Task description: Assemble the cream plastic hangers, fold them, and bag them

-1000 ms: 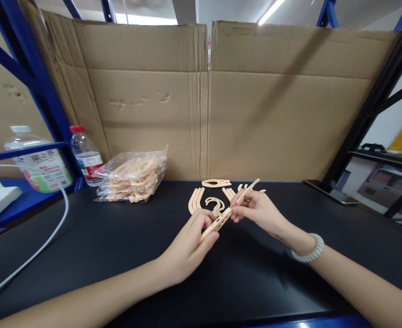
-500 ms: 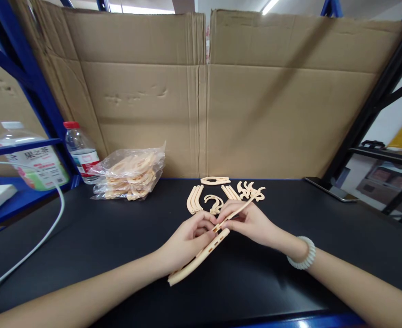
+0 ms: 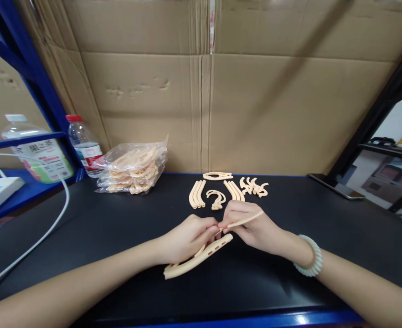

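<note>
My left hand is closed around a long curved peach-coloured slotted piece, which slants down to the left over the black tabletop. My right hand, a pale bead bracelet on its wrist, pinches a thin peach stick whose inner end meets the upper end of the curved piece between my fingertips. Just beyond my hands lie loose peach parts: a set of curved strips, a hook-shaped piece, straight strips, small hooks and a flat oval piece.
A clear plastic bag of peach parts sits at the back left. Two bottles stand by the blue shelf frame. A white cable crosses the left side. A phone lies at the right. Cardboard walls the back.
Both hands have come lower and nearer to me. The curved slotted piece has swung down to the left below my left hand. The stick has tilted flatter.
</note>
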`<state>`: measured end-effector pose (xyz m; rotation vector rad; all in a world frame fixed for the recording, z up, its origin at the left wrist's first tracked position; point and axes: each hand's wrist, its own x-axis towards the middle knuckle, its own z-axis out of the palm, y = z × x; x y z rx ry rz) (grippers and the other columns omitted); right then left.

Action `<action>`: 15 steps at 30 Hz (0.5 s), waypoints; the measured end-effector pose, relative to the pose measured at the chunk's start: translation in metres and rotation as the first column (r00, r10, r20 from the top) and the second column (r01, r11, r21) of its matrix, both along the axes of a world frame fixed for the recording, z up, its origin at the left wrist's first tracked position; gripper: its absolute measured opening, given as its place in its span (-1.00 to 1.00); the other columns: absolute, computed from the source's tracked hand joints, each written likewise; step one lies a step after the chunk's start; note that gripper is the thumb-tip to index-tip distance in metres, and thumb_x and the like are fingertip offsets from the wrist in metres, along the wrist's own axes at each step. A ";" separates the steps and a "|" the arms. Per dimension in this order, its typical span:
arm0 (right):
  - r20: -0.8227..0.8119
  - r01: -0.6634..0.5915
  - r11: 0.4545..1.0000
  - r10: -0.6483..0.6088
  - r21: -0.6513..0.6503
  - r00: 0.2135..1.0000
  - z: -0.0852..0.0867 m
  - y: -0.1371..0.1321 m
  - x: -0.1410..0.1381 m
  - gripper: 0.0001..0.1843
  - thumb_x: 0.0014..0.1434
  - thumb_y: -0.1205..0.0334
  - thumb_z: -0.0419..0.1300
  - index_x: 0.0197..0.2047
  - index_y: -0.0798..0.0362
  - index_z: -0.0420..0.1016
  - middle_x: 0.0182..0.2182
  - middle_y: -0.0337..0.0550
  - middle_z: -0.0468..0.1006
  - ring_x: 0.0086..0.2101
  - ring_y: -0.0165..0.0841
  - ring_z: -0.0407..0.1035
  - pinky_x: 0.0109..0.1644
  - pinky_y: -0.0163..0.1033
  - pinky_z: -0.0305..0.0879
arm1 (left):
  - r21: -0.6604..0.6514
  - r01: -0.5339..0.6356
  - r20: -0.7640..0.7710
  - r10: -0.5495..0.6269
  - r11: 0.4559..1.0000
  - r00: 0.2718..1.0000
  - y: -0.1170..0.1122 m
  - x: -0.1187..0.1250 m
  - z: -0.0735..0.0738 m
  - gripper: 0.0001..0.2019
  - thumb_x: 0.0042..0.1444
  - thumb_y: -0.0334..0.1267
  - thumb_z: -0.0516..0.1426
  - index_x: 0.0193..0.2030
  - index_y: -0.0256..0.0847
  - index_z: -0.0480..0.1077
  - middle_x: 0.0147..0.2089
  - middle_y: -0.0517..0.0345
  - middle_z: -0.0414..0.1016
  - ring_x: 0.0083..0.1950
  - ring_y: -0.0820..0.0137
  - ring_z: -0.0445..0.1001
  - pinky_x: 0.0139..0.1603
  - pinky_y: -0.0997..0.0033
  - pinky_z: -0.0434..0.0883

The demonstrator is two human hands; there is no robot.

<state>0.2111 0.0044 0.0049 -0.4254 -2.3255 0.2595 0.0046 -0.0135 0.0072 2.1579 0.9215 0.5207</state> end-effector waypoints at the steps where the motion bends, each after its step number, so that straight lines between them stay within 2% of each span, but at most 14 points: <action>1: 0.033 0.000 0.999 -0.002 0.048 0.999 0.001 -0.001 0.001 -0.70 0.37 0.36 -0.01 -0.35 0.08 0.47 -0.45 -0.16 0.40 -0.44 -0.39 0.27 -0.39 -0.30 0.21 | 0.016 0.010 -0.008 -0.010 1.000 1.000 0.000 0.000 0.001 -0.65 0.34 -0.11 -0.11 -0.37 -0.22 0.33 -0.53 0.18 0.47 -0.51 0.44 0.42 -0.43 0.52 0.32; 6: 0.132 -0.015 0.976 -0.014 0.217 0.991 0.001 -0.001 0.002 -0.64 0.38 0.40 -0.06 -0.44 0.08 0.37 -0.47 -0.16 0.37 -0.44 -0.39 0.22 -0.40 -0.28 0.15 | 0.027 0.045 -0.005 -0.045 0.999 0.999 0.002 -0.001 0.000 -0.64 0.34 -0.11 -0.12 -0.40 -0.22 0.31 -0.54 0.18 0.45 -0.53 0.46 0.41 -0.44 0.53 0.33; 9: 0.107 -0.051 0.966 0.025 0.253 0.994 0.001 -0.002 0.001 -0.67 0.37 0.39 -0.01 -0.43 0.06 0.39 -0.45 -0.15 0.40 -0.40 -0.35 0.26 -0.36 -0.25 0.20 | -0.119 0.059 0.049 -0.053 0.991 0.997 0.004 -0.003 -0.005 -0.60 0.33 -0.01 -0.13 -0.38 -0.22 0.30 -0.56 0.21 0.41 -0.59 0.50 0.36 -0.52 0.55 0.31; 12: -0.035 -0.048 0.985 0.054 0.163 0.998 0.009 0.001 0.006 -0.74 0.36 0.40 -0.01 -0.28 0.03 0.45 -0.37 -0.13 0.45 -0.33 -0.33 0.33 -0.26 -0.21 0.29 | -0.351 0.046 0.187 0.022 0.935 0.982 0.008 -0.004 -0.010 -0.59 0.26 0.10 -0.05 -0.32 -0.23 0.31 -0.58 0.23 0.38 -0.65 0.52 0.31 -0.65 0.58 0.23; 15: -0.132 0.113 0.994 -0.113 -0.005 0.985 0.020 0.020 0.022 -0.79 0.34 0.36 0.00 -0.24 0.03 0.44 -0.31 -0.11 0.45 -0.27 -0.30 0.36 -0.17 -0.14 0.33 | -0.517 0.095 0.376 0.126 0.851 0.918 0.015 -0.003 -0.013 -0.63 0.16 0.08 0.11 -0.24 -0.25 0.33 -0.53 0.16 0.46 -0.62 0.48 0.37 -0.63 0.55 0.28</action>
